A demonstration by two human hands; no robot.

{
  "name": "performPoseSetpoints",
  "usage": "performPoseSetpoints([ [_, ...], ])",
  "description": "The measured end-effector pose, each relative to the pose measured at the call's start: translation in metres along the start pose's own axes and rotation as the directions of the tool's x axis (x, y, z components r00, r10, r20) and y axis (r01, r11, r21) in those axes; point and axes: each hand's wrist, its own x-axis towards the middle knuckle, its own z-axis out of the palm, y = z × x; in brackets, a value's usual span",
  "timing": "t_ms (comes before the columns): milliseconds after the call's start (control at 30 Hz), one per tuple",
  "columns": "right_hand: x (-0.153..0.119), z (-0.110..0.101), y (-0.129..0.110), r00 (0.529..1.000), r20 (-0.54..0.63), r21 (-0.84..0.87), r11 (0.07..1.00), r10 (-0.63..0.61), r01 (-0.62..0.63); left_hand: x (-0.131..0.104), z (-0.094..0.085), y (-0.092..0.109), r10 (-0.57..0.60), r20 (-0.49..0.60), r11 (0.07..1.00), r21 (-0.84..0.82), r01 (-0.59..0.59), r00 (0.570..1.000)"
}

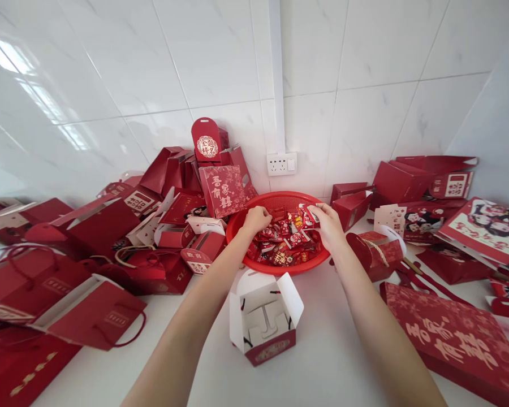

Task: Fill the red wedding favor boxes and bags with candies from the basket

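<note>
Over on the left your open-topped red cardboard bag with a cord handle (104, 316) lies among others, and here's your left hand (258, 219), fingers curled down at the oval red plastic basket (290, 199), though whether they grip anything you can't tell! Just in front sits the open red cardboard box with white flaps (266, 325), while shiny red wrapped packets (284, 244) fill the basket. Your right hand (328, 223) pinches a small red-and-white packet (310, 217) at its right side, with a flat red lettered box (453, 339) further right!
</note>
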Motion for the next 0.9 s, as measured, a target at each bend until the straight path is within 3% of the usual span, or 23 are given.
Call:
performPoseSetpoints([
  [133,0.001,-0.001,0.001,1.000,-0.017,0.021,1.000,-0.010,0.010,0.003,0.002,-0.008,0.048,0.006,0.998,0.026,-0.049,0.999],
  [267,0.005,-0.003,0.001,0.997,-0.072,0.071,0.997,-0.014,0.019,-0.002,0.006,-0.002,0.223,0.081,0.973,0.046,-0.227,0.972],
  [467,0.010,-0.006,0.002,0.995,-0.104,0.148,0.989,-0.005,0.020,-0.008,0.013,0.025,0.483,0.239,0.848,0.109,-0.518,0.842],
  [667,0.013,-0.008,0.004,0.994,-0.110,0.175,0.984,-0.010,0.029,-0.007,0.025,0.053,0.577,0.387,0.722,0.169,-0.671,0.719],
  [733,0.013,-0.008,0.005,0.995,-0.102,0.176,0.984,-0.011,0.029,-0.006,0.027,0.056,0.568,0.400,0.710,0.205,-0.674,0.720],
  [900,0.013,-0.008,0.005,0.997,-0.082,0.184,0.983,-0.001,0.017,-0.003,0.028,0.051,0.477,0.367,0.731,0.339,-0.592,0.799],
])
